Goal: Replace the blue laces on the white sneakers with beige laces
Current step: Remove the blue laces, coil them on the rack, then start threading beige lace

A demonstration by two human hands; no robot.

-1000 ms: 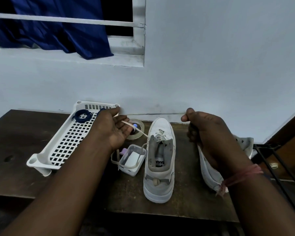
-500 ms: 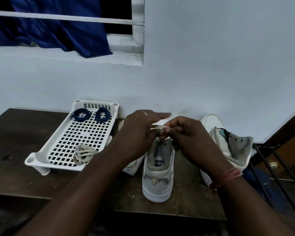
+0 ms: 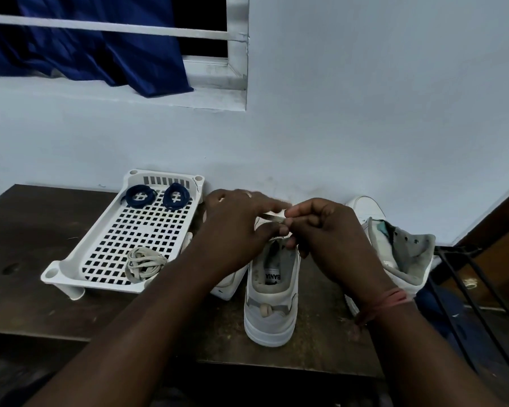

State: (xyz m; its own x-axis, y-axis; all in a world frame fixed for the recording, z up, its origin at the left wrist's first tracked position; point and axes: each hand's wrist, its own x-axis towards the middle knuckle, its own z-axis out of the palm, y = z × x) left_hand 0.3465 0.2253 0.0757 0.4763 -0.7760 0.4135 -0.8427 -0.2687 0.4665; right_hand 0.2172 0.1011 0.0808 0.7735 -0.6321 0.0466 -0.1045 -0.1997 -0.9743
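Observation:
A white sneaker (image 3: 272,304) stands in the middle of the dark table, heel toward me. Above its tongue my left hand (image 3: 235,227) and my right hand (image 3: 326,230) meet and both pinch a beige lace (image 3: 274,217) between their fingertips. The second white sneaker (image 3: 394,245) leans against the wall at the right. Two coiled blue laces (image 3: 156,196) lie at the far end of the white perforated tray (image 3: 80,257). Another bundled beige lace (image 3: 143,264) rests at the tray's near end.
A small clear plastic box (image 3: 227,284) is mostly hidden under my left forearm. A black metal rack (image 3: 467,289) stands off the table's right edge. The white wall runs along the table's back, with a window and blue curtain (image 3: 100,54) above.
Both hands came together from wide apart to over the middle sneaker's tongue, bringing the beige lace ends with them. The right sneaker and the tray's contents are uncovered now.

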